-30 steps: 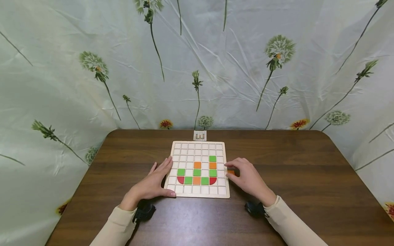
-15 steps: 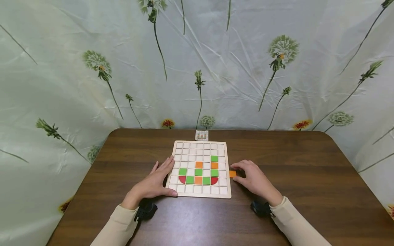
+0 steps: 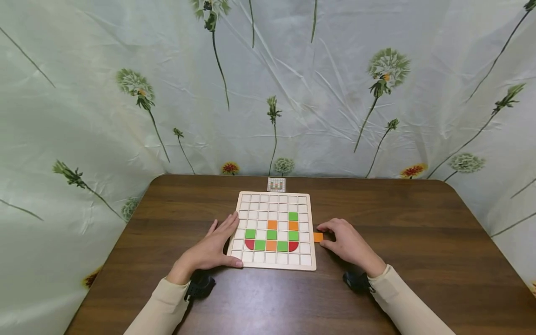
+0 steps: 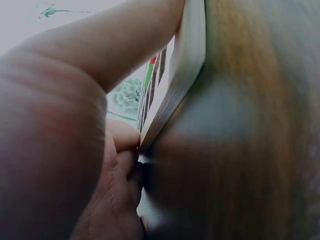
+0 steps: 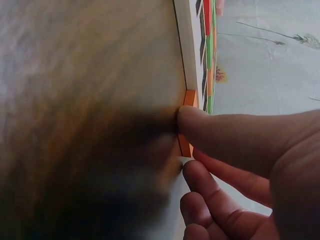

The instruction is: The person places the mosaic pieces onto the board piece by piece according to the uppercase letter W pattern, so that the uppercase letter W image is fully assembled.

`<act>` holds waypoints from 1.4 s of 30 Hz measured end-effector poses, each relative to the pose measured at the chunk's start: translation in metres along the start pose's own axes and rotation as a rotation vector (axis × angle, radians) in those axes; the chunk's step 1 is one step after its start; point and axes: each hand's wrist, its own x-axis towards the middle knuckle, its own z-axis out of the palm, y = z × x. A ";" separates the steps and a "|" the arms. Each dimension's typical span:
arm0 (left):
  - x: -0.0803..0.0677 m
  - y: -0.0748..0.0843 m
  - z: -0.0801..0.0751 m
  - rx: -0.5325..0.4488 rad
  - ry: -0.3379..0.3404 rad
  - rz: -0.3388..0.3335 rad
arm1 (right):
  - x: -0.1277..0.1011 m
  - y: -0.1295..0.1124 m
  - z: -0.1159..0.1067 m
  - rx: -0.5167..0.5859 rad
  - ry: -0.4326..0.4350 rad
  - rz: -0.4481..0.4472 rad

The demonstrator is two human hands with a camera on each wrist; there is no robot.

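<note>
A light wooden grid board [image 3: 274,267] lies on the table in the head view, with several green, orange and red tiles in its cells. Two red tiles with a rounded corner, such as the right one [image 3: 293,246], end the lowest row. My left hand [image 3: 208,251] rests at the board's front left corner, thumb on the front edge and fingers stretched along the left side. Beside the right edge lies an orange tile [image 3: 318,237]. My right hand [image 3: 345,243] pinches this tile; in the right wrist view the thumb [image 5: 192,119] covers part of its side.
A small card [image 3: 276,184] with a printed grid pattern lies behind the board, near the back edge of the brown wooden table [image 3: 201,195]. A flowered cloth [image 3: 234,93] hangs behind the table.
My right hand has drawn back to the right from the board's edge, and the orange tile shows more. The left hand has stayed on the board. The head view has shifted slightly.
</note>
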 end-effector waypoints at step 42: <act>0.000 -0.004 0.003 0.013 0.003 -0.005 | 0.009 -0.025 -0.004 0.049 0.095 -0.018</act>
